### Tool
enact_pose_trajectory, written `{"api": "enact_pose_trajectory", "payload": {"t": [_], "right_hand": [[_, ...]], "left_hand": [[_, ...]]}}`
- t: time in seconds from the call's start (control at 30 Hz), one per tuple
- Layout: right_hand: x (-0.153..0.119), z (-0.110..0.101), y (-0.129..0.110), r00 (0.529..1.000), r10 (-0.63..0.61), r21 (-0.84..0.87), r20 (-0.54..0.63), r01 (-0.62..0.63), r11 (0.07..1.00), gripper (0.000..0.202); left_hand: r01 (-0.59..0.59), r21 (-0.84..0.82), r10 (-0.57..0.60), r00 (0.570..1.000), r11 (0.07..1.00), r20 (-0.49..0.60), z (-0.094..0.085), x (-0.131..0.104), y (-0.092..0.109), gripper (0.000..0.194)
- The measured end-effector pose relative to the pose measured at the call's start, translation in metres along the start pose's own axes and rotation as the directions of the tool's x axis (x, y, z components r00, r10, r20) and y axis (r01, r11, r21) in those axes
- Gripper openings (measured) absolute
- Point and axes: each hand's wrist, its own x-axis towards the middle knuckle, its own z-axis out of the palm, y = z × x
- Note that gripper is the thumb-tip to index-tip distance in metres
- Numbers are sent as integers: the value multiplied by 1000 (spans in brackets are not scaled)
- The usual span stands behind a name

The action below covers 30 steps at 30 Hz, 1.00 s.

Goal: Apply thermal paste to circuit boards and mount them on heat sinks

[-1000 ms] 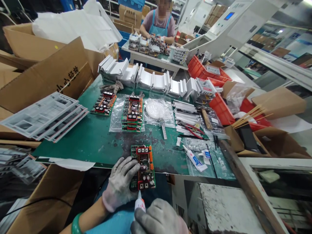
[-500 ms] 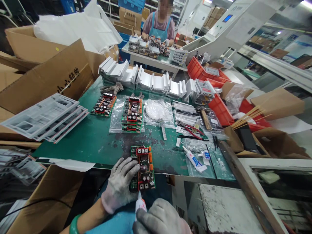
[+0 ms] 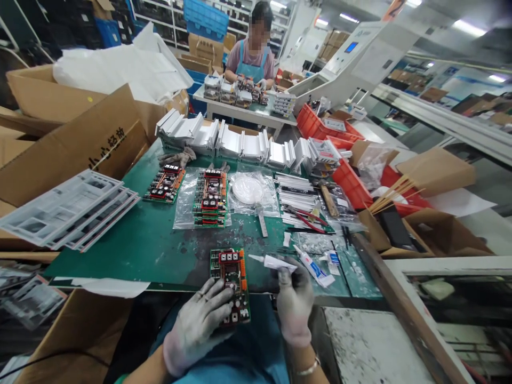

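A green circuit board [image 3: 227,261] with orange and red parts lies at the table's front edge, its near end jutting past it. My left hand [image 3: 202,320], in a grey-stained white glove, holds the board from the left. Its fingers lie across the lower half and cover some components; the thumb is hidden. To the board's right, my gloved right hand [image 3: 295,301] is closed around a white glue tube [image 3: 276,263]. The tube's narrow nozzle points left, level with the board's upper part and apart from it.
A stack of circuit boards [image 3: 211,200], another board [image 3: 164,184] and a white disc [image 3: 248,190] lie farther back. Red-handled pliers [image 3: 308,217] and a second tube [image 3: 314,266] lie right. Aluminium heat sinks [image 3: 240,144] line the back. A co-worker [image 3: 252,58] sits beyond.
My right hand has lifted the glue tube from the board's near end and carried it up and right. The left hand has slid slightly over the board's lower half. The view has shifted slightly.
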Motion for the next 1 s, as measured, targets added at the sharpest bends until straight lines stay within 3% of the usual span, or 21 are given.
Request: {"api": "enact_pose_trajectory", "payload": {"t": [0.13, 0.37, 0.43, 0.53, 0.7, 0.9, 1.0], "right_hand": [[11, 12, 3, 1000, 9, -25, 12, -9, 1000, 41], [14, 15, 4, 999, 14, -91, 48, -10, 996, 42], [14, 15, 4, 998, 25, -89, 59, -20, 996, 44], [14, 14, 5, 998, 15, -82, 68, -9, 997, 45], [13, 11, 5, 998, -17, -76, 68, 22, 997, 44], [9, 8, 11, 997, -23, -45, 79, 26, 999, 41], [7, 8, 12, 996, -9, -26, 91, 11, 1000, 41]], "left_hand": [[-9, -18, 9, 1000, 1000, -3, 4, -6, -5, 36], [-25, -60, 20, 997, 998, -79, -1, 5, -6, 20], [-25, -53, 22, 998, 998, -51, -3, 6, -6, 19], [3, -51, -4, 1000, 999, -7, -3, 3, -6, 28], [7, -85, -11, 999, 996, -45, -1, 0, -7, 47], [-20, -52, 16, 997, 998, -72, -5, 10, -5, 17], [-23, -54, 19, 997, 998, -71, -6, 11, -5, 16]]}}
